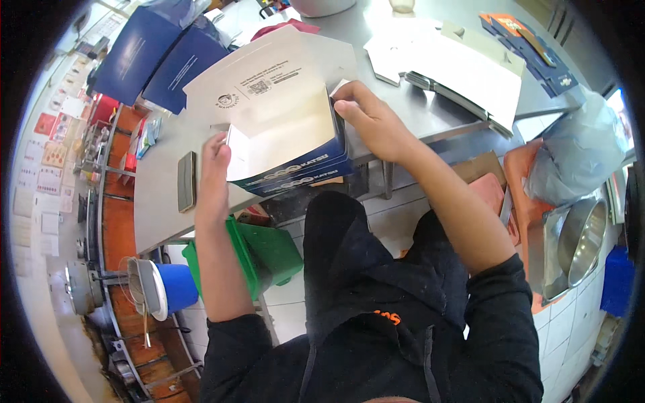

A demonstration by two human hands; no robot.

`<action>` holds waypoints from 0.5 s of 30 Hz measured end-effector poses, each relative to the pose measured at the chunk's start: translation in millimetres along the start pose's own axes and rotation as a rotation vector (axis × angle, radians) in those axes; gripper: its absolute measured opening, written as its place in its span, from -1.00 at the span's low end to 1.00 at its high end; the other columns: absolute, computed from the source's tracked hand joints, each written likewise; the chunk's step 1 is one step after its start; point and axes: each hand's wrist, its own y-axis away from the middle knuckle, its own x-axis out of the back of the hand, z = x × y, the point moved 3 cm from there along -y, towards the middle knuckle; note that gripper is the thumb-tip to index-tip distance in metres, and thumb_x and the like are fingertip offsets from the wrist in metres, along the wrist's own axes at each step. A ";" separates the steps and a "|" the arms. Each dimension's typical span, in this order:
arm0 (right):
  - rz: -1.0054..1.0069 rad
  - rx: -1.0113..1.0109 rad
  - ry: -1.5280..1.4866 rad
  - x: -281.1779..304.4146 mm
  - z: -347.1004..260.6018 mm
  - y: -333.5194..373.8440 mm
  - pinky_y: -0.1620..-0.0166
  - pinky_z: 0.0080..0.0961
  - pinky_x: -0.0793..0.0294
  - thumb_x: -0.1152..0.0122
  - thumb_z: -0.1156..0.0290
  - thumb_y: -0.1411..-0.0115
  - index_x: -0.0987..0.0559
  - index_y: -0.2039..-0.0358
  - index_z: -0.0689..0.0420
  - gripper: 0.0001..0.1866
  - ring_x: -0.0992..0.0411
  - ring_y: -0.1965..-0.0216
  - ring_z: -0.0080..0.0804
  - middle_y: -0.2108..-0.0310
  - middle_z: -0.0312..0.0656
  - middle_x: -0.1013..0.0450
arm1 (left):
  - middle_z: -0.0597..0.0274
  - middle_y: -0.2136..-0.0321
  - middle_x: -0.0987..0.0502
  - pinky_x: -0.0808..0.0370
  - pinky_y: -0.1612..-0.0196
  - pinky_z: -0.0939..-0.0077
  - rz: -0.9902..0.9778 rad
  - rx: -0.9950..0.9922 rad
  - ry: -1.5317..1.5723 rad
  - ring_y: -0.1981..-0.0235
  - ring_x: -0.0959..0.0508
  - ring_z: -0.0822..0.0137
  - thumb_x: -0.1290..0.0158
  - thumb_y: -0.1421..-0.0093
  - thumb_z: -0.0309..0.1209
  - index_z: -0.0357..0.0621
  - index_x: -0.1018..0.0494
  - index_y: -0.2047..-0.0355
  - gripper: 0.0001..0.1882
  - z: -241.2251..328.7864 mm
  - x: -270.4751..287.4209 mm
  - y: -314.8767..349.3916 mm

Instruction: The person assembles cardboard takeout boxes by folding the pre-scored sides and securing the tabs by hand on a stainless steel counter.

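A cardboard food box (285, 138), white inside and dark blue outside, sits at the near edge of the metal table (158, 215) with its printed lid flap raised. My left hand (213, 178) closes on the box's left wall, fingers bent over the edge. At the right side my right hand (373, 121) pinches the corner of the wall between thumb and fingers. Its fingertips are partly hidden behind the cardboard. A dark phone-like slab (187, 181) lies on the table left of my left hand.
Flat unfolded cartons (463, 77) are stacked at the right of the table, with blue and orange packaging (531, 50) beyond. Folded blue boxes (138, 54) stand at the far left. Below are a green bin (269, 252), a blue bucket (176, 289) and a metal bowl (583, 242).
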 end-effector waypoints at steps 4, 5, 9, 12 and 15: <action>0.002 -0.147 -0.320 -22.7 -8.6 3.1 -0.26 -0.32 -0.29 -0.22 0.00 -0.32 -0.13 -0.31 0.29 -0.20 -0.34 -0.19 -0.12 -0.17 0.18 -0.32 | 0.10 -0.42 -0.08 -0.02 -0.42 0.16 -0.047 -0.018 0.456 -0.42 -0.09 0.13 0.03 -0.38 -0.01 0.02 0.02 -0.46 -0.24 -16.7 -37.1 20.1; 0.008 -0.143 -0.341 -27.6 -9.7 4.6 -0.26 -0.32 -0.28 -0.25 0.02 -0.31 -0.11 -0.32 0.28 -0.17 -0.34 -0.20 -0.13 -0.18 0.18 -0.31 | 0.10 -0.42 -0.09 -0.03 -0.43 0.16 -0.023 -0.015 0.447 -0.42 -0.10 0.13 0.06 -0.39 0.00 -0.01 0.01 -0.46 -0.25 -14.8 -42.4 22.9; -0.033 -0.158 -0.418 -34.2 -5.8 7.9 -0.37 -0.40 -0.05 -0.09 0.52 -0.20 0.00 -0.39 0.13 -0.22 -0.10 -0.36 -0.22 -0.31 0.02 -0.14 | 0.08 -0.41 -0.09 0.00 -0.43 0.17 0.015 -0.003 0.437 -0.42 -0.09 0.12 0.02 -0.34 -0.08 -0.03 0.02 -0.46 -0.23 -8.2 -48.8 24.2; -0.042 -0.104 -0.379 -35.5 2.3 7.6 -0.38 -0.40 -0.03 0.00 0.62 -0.10 0.03 -0.41 0.08 -0.15 -0.05 -0.38 -0.25 -0.32 0.00 -0.11 | 0.06 -0.40 -0.08 0.05 -0.44 0.18 0.018 0.024 0.422 -0.43 -0.06 0.11 -0.02 -0.24 -0.23 -0.04 0.03 -0.46 -0.18 -7.8 -46.8 22.4; -0.048 -0.117 -0.460 -35.9 -1.9 9.8 -0.34 -0.41 -0.11 0.04 0.61 -0.18 0.06 -0.40 0.11 -0.21 -0.17 -0.29 -0.19 -0.27 0.07 -0.19 | 0.05 -0.40 -0.07 0.08 -0.44 0.21 -0.014 0.022 0.412 -0.43 -0.04 0.12 0.00 -0.14 -0.38 -0.04 0.04 -0.46 -0.14 -7.9 -45.6 20.7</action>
